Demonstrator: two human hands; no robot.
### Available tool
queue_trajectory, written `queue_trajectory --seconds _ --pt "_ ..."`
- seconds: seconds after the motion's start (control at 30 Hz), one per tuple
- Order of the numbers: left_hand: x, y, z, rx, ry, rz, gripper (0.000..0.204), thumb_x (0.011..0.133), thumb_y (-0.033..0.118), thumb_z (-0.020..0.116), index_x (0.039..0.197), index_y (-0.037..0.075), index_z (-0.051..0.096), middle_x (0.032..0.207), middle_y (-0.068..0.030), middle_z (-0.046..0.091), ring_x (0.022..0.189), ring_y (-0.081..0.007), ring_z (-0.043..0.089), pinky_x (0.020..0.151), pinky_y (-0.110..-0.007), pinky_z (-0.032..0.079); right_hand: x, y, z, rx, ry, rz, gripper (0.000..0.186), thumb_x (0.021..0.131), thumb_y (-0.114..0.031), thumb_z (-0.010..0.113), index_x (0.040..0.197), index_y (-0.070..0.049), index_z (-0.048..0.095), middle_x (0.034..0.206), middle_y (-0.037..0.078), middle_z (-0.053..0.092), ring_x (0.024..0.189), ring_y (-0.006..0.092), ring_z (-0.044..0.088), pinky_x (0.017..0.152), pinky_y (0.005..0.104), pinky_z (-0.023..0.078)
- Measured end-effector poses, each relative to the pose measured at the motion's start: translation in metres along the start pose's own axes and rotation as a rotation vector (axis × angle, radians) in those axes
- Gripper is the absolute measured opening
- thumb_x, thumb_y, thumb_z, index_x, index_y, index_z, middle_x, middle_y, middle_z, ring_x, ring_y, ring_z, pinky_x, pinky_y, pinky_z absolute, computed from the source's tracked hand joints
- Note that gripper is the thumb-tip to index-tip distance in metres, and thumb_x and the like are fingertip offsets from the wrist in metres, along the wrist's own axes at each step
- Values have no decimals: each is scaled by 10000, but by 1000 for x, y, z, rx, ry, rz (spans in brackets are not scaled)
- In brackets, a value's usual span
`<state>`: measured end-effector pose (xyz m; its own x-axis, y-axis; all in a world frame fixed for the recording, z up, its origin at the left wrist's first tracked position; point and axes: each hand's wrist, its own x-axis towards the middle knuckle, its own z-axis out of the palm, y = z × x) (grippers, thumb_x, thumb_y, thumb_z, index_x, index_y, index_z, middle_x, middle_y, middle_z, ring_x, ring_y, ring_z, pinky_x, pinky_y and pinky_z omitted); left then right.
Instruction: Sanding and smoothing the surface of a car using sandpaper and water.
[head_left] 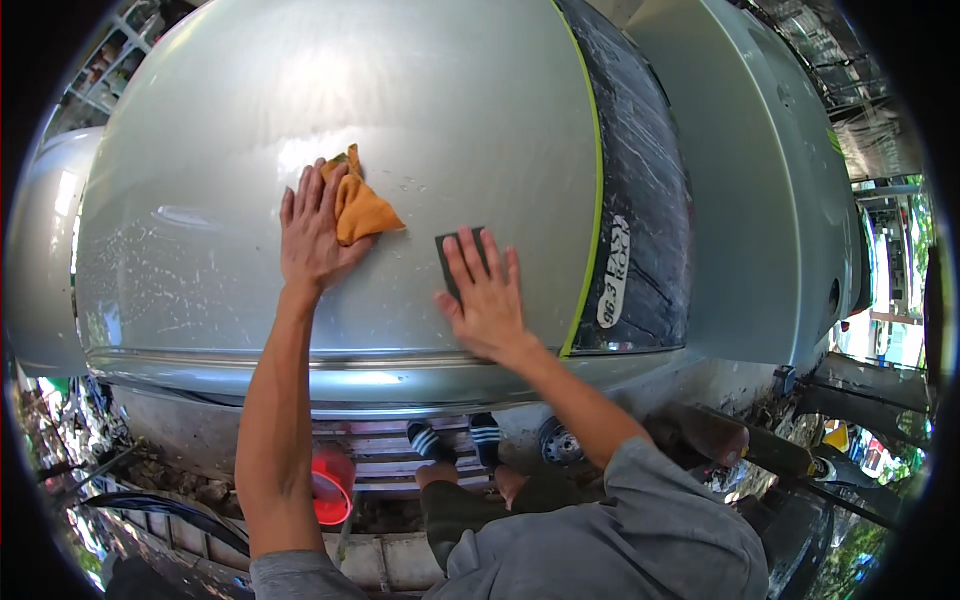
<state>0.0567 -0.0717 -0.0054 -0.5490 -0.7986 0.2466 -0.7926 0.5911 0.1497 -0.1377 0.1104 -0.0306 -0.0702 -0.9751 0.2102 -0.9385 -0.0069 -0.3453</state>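
My left hand [313, 228] rests on the silver car roof [480, 120], with a crumpled orange cloth [362, 212] held between its thumb and fingers. To its right, my right hand [484, 305] presses a dark grey rectangular sheet, apparently sandpaper [449, 262], against the roof. The fingers lie extended over the sheet, whose left edge shows beside them. Small water drops dot the surface near the cloth, and whitish speckles spread over the roof left of my left hand.
Green masking tape [598, 190] borders the dark, streaked rear or front glass [640, 170] at the right. Below the roof edge, my feet in striped socks stand on a slatted bench [385, 455]. A red bucket [332, 485] sits at its left, and a wooden beam [745, 445] lies lower right.
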Motion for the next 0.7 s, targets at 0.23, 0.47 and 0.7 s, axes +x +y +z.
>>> queue_trajectory --seconds 0.23,0.47,0.7 --pt "4 6 11 -139 96 14 995 605 686 741 1354 136 386 1506 -145 351 1427 -316 281 1165 -516 146 68 17 12 -102 144 132 570 990 -387 399 1483 -110 337 1545 130 305 1434 358 225 1144 598 121" --pt "51 71 22 -459 454 86 320 745 222 748 906 52 530 1151 -163 554 1055 -376 527 891 -502 392 87 27 7 -129 58 77 594 980 -385 398 1501 -118 299 1580 130 226 1445 371 206 1136 628 114" --pt "50 88 -8 -636 97 145 276 713 18 649 947 41 503 922 -163 576 895 -389 572 767 -440 482 48 -36 26 -52 9 48 563 979 -346 410 1488 -118 332 1582 142 218 1458 367 172 1132 637 111"
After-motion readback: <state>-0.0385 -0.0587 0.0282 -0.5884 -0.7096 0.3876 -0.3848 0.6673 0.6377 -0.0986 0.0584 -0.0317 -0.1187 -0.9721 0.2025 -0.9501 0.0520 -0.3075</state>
